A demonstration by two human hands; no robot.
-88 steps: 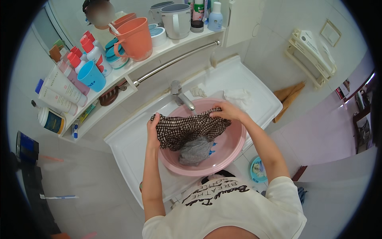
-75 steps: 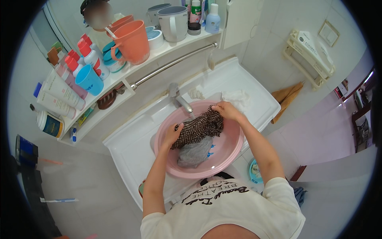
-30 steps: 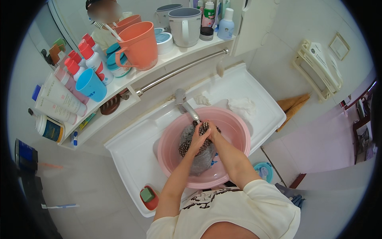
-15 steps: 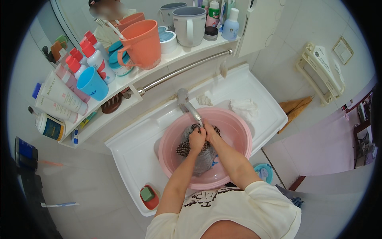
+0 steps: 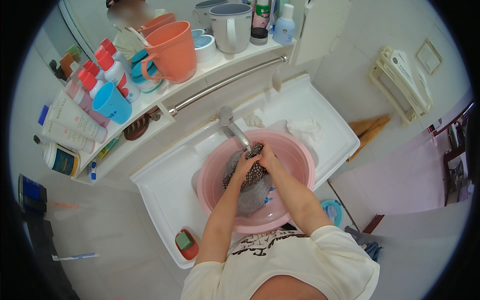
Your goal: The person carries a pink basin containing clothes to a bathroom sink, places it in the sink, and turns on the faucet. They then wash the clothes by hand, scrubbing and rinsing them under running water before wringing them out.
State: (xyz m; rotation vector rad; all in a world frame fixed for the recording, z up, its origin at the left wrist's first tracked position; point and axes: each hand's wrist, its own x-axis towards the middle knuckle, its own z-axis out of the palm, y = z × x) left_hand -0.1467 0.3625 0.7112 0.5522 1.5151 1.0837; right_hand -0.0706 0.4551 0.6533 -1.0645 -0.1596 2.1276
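Nearest, a small red soap dish [image 5: 187, 244] sits at the white sink surface's [image 5: 165, 185] front corner. In the pink basin [image 5: 295, 150], the left hand [image 5: 243, 164] and right hand [image 5: 266, 156] press together, fingers clenched around a bunched dark checked cloth [image 5: 256, 171]; its lower end blurs into grey water. The tap [image 5: 234, 129] stands just behind; beyond it, an orange jug [image 5: 172, 50] on the shelf.

Checked cloth [image 5: 256, 169] partly hidden under both hands.

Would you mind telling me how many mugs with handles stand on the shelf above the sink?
2: a large orange plastic mug at the shelf's left-middle, and a grey plastic mug to its right. Mirror reflections behind them are not counted.
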